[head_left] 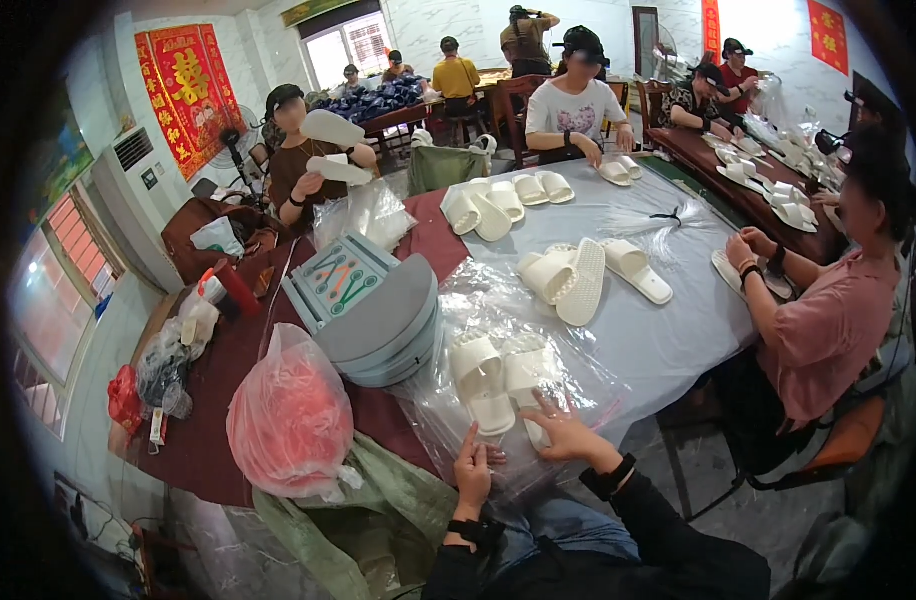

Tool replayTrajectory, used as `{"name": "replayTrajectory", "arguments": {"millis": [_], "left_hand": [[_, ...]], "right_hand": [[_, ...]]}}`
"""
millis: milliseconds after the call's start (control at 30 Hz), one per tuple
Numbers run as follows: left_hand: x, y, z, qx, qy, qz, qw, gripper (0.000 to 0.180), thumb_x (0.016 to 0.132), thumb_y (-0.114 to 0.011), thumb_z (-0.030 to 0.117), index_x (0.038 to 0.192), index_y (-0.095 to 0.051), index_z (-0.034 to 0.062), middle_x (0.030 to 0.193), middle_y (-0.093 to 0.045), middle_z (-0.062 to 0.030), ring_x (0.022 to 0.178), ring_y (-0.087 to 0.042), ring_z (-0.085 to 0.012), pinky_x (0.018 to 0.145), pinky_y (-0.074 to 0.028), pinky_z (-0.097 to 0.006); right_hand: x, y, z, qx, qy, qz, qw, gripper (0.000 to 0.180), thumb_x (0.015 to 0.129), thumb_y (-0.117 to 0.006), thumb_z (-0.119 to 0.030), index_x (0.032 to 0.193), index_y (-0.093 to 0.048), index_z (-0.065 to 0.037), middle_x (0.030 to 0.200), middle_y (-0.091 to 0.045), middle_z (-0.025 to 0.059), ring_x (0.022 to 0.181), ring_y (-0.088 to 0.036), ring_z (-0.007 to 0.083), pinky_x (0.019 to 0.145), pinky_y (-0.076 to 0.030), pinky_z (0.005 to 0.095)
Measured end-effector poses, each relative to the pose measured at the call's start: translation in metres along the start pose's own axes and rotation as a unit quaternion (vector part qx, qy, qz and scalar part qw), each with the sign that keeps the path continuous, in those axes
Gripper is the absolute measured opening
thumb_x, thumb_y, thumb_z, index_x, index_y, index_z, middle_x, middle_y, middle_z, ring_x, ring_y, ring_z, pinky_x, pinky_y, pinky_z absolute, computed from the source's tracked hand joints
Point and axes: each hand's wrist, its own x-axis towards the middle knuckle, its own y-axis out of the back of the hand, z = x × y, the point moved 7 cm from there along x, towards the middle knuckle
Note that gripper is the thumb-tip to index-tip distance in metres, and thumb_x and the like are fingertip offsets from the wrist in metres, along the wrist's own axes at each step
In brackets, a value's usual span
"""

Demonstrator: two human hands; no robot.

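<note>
Clearly, the near pair of white slippers [480, 375] lies at the right of the grey plastic stack [383, 320], on its near side, heels toward the hands. Clear plastic film [433, 405] spreads around the pair; whether the slippers are inside it or only on top, I cannot tell. The right hand [568, 438], fingers spread and loosely open, is at the heel of the right-hand slipper, with no closed grip. The left hand [471, 475] sits just below the other heel, index finger stretched toward it; whether it pinches any film I cannot tell. The film looks thin and crumpled, so a one-sided pull could tear it or snag it on a heel, and a push on one slipper alone could skew the pair, since nothing visible binds the two. Farther right of the stack lie more white slippers [582, 285], some overlapping, near enough that a swept edge of film might drag them. Left of the stack, on its near side, rests a clear bag of red stuff [290, 420].
</note>
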Motion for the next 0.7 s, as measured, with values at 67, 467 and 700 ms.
{"name": "replayTrajectory", "arguments": {"millis": [67,467,700], "left_hand": [[0.000,-0.002,0.002,0.003,0.001,-0.001,1.000,0.044,0.095,-0.038,0.003,0.138,-0.036,0.0104,0.082,-0.061,-0.0097,0.069,-0.062,-0.0147,0.065,-0.054,-0.027],[0.001,-0.003,0.000,0.002,0.012,-0.012,1.000,0.046,0.094,-0.040,0.005,0.139,-0.034,0.0119,0.085,-0.060,-0.0095,0.070,-0.063,-0.0164,0.065,-0.055,-0.030],[0.001,-0.001,-0.002,0.004,0.008,-0.013,1.000,0.045,0.094,-0.041,0.005,0.138,-0.035,0.0115,0.085,-0.060,-0.0096,0.071,-0.063,-0.0171,0.064,-0.055,-0.031]], "right_hand": [[0.000,0.001,0.000,-0.004,0.006,0.005,1.000,0.074,0.062,-0.065,-0.024,0.132,-0.041,-0.021,0.149,-0.013,0.0201,0.136,-0.017,0.0372,0.108,0.000,0.0563],[-0.007,0.006,0.016,0.119,-0.078,0.083,0.986,0.061,0.071,-0.059,-0.014,0.130,-0.042,-0.017,0.136,-0.032,0.0283,0.091,-0.062,0.0360,0.075,-0.052,0.0400],[-0.009,0.013,0.021,0.078,-0.146,0.159,0.973,0.048,0.079,-0.059,-0.020,0.125,-0.047,-0.010,0.135,-0.036,0.0254,0.089,-0.058,0.0428,0.080,-0.048,0.0449]]}}
